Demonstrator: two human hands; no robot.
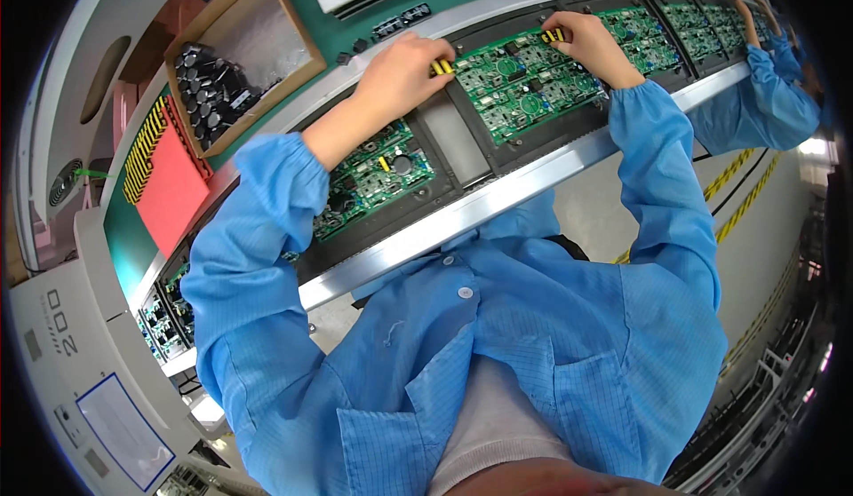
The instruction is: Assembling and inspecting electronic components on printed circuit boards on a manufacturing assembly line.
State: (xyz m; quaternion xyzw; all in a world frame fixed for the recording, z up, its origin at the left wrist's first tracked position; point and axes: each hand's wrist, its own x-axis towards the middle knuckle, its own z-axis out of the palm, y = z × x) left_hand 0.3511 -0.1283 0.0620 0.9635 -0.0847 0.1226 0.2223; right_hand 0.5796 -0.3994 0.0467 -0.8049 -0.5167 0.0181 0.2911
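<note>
My left hand (400, 74) is closed around small yellow-and-black electronic components (442, 67) at the left edge of a green circuit board panel (506, 83). Over the far edge of the same panel, my right hand (593, 47) pinches another yellow-and-black component (553, 35). Fingers partly hide both sets of parts, so I cannot tell whether the right one touches the board. The panel lies in a black carrier tray (511, 151). A second populated board (378, 185), with a yellow part and a round black capacitor, sits in a tray below my left forearm.
At the left, a cardboard box (311, 52) holds many black cylindrical capacitors (209, 92). Beside it are a red sheet (173, 194) and rows of yellow-and-black components (145, 154). Loose black parts (400, 21) lie beyond the metal rail. At far right, a co-worker's hands (751, 23) reach over boards.
</note>
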